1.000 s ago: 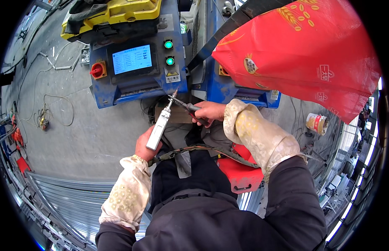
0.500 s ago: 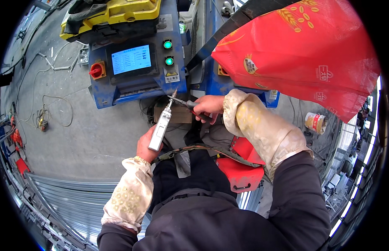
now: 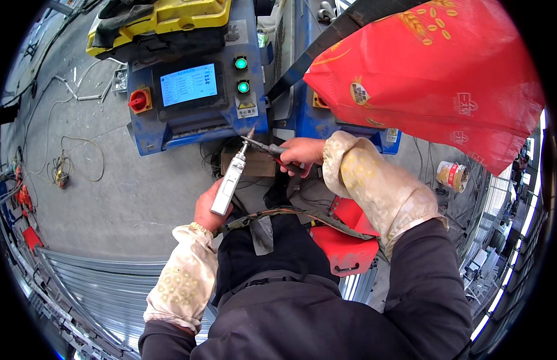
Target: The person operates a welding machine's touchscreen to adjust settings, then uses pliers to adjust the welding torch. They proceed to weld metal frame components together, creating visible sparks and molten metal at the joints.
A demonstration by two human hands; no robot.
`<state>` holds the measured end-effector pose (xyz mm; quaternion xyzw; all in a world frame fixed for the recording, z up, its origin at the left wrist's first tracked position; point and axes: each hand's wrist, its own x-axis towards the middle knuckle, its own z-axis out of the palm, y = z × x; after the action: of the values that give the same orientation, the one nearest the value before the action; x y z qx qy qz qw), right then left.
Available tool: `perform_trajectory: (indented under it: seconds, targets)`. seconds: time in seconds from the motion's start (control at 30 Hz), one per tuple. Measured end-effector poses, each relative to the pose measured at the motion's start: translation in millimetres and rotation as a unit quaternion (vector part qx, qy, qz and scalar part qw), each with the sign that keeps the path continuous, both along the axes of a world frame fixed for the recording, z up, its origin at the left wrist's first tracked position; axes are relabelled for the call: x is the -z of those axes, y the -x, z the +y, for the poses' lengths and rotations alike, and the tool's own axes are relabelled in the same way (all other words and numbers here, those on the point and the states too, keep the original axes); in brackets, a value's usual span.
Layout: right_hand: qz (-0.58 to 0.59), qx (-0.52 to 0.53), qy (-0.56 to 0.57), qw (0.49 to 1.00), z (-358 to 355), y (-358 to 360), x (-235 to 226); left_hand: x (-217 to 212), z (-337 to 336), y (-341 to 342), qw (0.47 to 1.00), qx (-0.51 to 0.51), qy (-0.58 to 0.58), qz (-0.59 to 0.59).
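Against the view from a second ago, I see my right hand (image 3: 299, 154) has drawn slightly in toward the body and its cream patterned sleeve cover (image 3: 374, 186) now lies flatter across the middle of the picture; my left hand (image 3: 211, 207) has stayed almost where it was.

My left hand is wrapped around the lower end of a long, slim silver-grey metal handpiece (image 3: 229, 183), which runs up and to the right from the palm and ends in a narrow pointed tip. The fingers are curled shut on it; the thumb side is hidden behind the body of the tool.

My right hand is closed around the red-and-black grips of a small pair of pliers (image 3: 268, 147). The pliers' metal nose points left and meets the handpiece just below its tip, so the two tools touch there. I cannot tell whether the nose is clamped on anything.

Both tools sit just in front of a blue machine cabinet (image 3: 152, 135) with a lit screen (image 3: 189, 84), a red rotary switch (image 3: 139, 100) and two green lamps (image 3: 241, 63). A large red woven bag (image 3: 434, 78) hangs to the right, above my right forearm.
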<state>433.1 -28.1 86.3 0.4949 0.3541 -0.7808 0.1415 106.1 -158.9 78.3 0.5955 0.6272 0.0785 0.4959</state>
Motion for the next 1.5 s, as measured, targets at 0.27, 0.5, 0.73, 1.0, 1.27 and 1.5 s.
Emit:
perform_trajectory:
  seconds: [0.27,0.5,0.73,1.0,1.27,1.5]
  targets:
    - [0.059,0.052,-0.003,0.997,-15,-1,19,3,2,4,1.000,0.007,-0.012,0.002]
    - [0.068,0.072,0.022,0.995,-14,1,14,6,-2,4,1.000,0.007,-0.014,0.004]
    - [0.130,0.068,-0.001,0.989,-31,5,20,0,2,7,1.000,0.001,-0.025,0.000]
    - [0.192,-0.007,-0.166,0.967,-62,11,-12,-27,-1,16,1.000,-0.002,-0.028,-0.009]
    - [0.155,0.001,-0.238,0.959,-99,30,-46,-64,-20,21,0.994,-0.005,-0.099,-0.045]
    - [0.114,-0.096,-0.283,0.948,-87,31,-72,-62,-37,17,0.995,-0.028,-0.092,-0.027]
